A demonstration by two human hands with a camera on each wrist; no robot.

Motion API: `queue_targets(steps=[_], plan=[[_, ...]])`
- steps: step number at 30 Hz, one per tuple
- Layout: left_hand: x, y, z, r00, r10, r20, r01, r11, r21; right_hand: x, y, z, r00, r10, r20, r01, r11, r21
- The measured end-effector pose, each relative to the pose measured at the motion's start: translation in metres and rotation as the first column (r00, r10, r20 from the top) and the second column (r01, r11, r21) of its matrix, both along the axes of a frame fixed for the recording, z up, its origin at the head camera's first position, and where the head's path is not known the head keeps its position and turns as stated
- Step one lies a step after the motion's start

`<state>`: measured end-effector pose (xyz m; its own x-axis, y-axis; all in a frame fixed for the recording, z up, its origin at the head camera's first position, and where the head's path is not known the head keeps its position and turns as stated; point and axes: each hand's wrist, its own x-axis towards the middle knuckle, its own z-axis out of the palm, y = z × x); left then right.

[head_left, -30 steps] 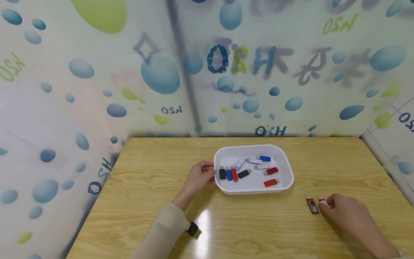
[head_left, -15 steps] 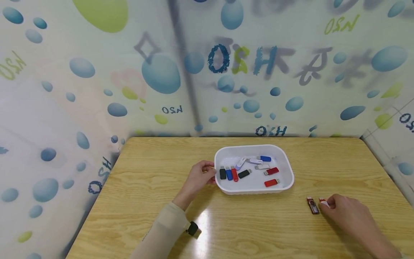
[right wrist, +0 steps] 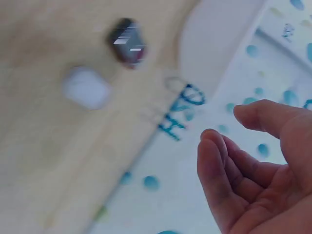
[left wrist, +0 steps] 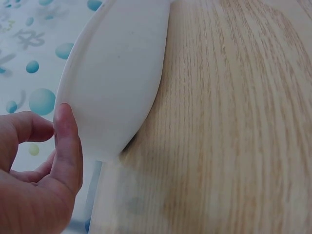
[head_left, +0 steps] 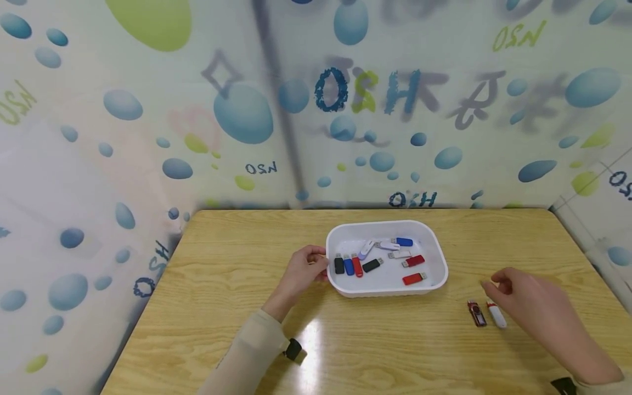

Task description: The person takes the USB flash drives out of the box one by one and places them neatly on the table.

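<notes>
A white plastic tub (head_left: 390, 292) sits on the table with several USB sticks in it, black, blue, red, white and pale lilac. At its left end my left hand (head_left: 303, 270) pinches the rim, thumb against the outer wall in the left wrist view. Right of the tub, a dark red and silver USB stick (head_left: 477, 314) lies beside a white one with a red end (head_left: 496, 315). My right hand (head_left: 535, 302) hovers just above and right of these two, holding nothing. In the right wrist view a gap shows between thumb and fingertips, and both sticks are blurred.
The wooden table (head_left: 237, 258) backs onto a patterned curtain (head_left: 345, 153) with blue and green drops. A black band (head_left: 293, 349) is on the left wrist. Bare wood lies around the tub and in front of it.
My right hand has let go of the white USB stick and risen away from it, leaving it on the table beside the dark red one. The left hand has stayed at the tub.
</notes>
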<state>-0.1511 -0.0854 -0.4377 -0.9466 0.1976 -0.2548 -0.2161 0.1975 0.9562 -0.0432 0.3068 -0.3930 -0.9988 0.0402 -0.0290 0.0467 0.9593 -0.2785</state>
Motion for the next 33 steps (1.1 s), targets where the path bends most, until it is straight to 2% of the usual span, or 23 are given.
queue_targets(steps=[3,6,8,15,20,25,28,33], plan=[[0.000,0.000,0.000,1.000,0.001,0.004,-0.001,1.000,-0.009,-0.008,-0.014,0.013,0.999,0.034,0.017,-0.033,0.999,-0.008],[0.000,0.000,-0.001,1.000,0.001,-0.002,-0.001,1.000,-0.009,-0.016,-0.029,0.022,0.997,0.070,-0.012,-0.070,0.998,-0.002],[0.000,0.001,-0.001,1.000,0.003,-0.008,-0.003,1.000,0.002,-0.022,-0.039,0.025,0.994,0.097,-0.044,-0.096,0.995,0.005],[-0.001,0.001,-0.002,1.000,-0.007,-0.019,0.008,1.000,0.022,-0.045,-0.060,0.028,0.974,0.221,-0.052,-0.220,0.975,0.021],[-0.001,0.000,-0.001,1.000,-0.005,-0.013,0.005,1.000,0.023,-0.065,-0.067,0.025,0.932,0.358,-0.053,-0.357,0.934,0.031],[-0.001,0.000,-0.002,1.000,0.003,-0.008,-0.002,1.000,0.027,-0.086,-0.070,0.017,0.872,0.490,-0.002,-0.488,0.870,0.069],[0.000,0.000,-0.002,1.000,0.002,-0.004,-0.002,1.000,0.027,-0.095,-0.072,0.010,0.839,0.541,0.052,-0.544,0.834,0.093],[0.000,0.001,-0.003,1.000,0.003,0.001,-0.003,0.999,0.040,-0.106,-0.075,0.000,0.803,0.586,0.111,-0.596,0.794,0.116]])
